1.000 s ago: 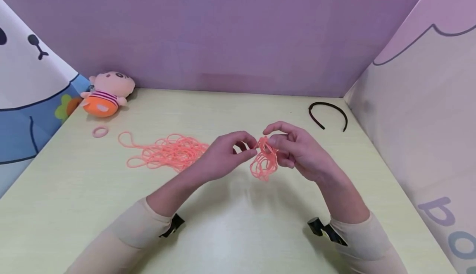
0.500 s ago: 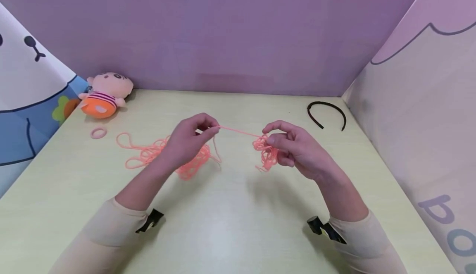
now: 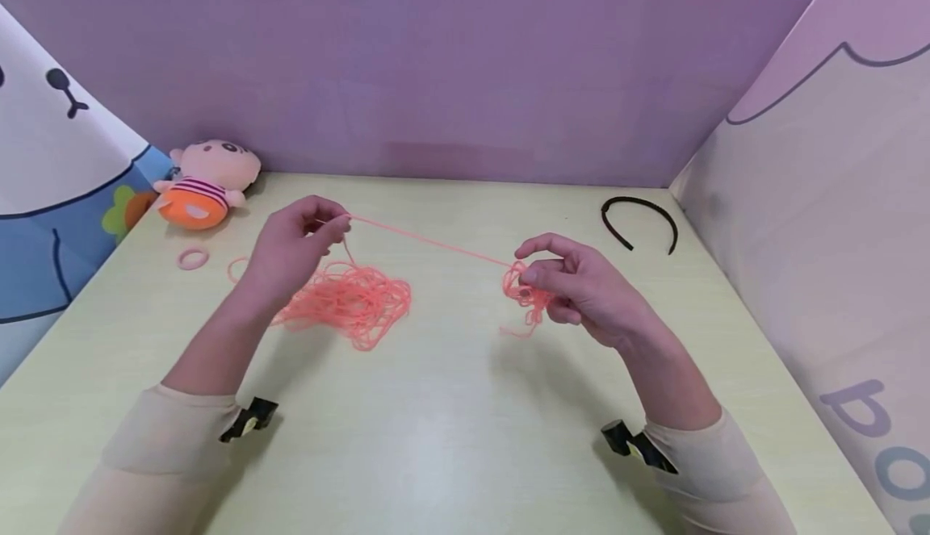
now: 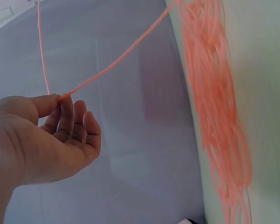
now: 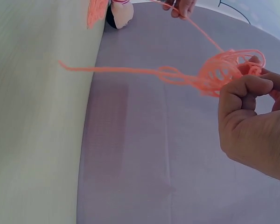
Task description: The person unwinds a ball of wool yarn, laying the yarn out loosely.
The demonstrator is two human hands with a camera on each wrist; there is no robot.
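Between thumb and index finger, my left hand [image 3: 291, 244] pinches a strand of coral-orange yarn [image 3: 429, 240], raised above the left part of the table. From there the strand runs taut to a small looped bundle of yarn [image 3: 525, 286], which my right hand [image 3: 592, 289] holds in its thumb and fingers. A loose yarn end dangles below that bundle, plain in the right wrist view. Another length drops from my left hand to a tangled yarn pile [image 3: 356, 301] on the table, partly hidden by the left hand and forearm. The left wrist view shows the pinch [image 4: 60, 98] closely.
A plush doll [image 3: 207, 184] in orange and stripes lies at the back left corner, with a pink ring [image 3: 192, 258] in front of it. At the back right is a black headband [image 3: 639, 202]. Purple and printed panels [image 3: 436, 67] enclose the table [image 3: 436, 438].
My left hand has moved left and away from the right hand, drawing the strand out longer between them. The right hand stays nearly in place, and its bundle looks smaller.
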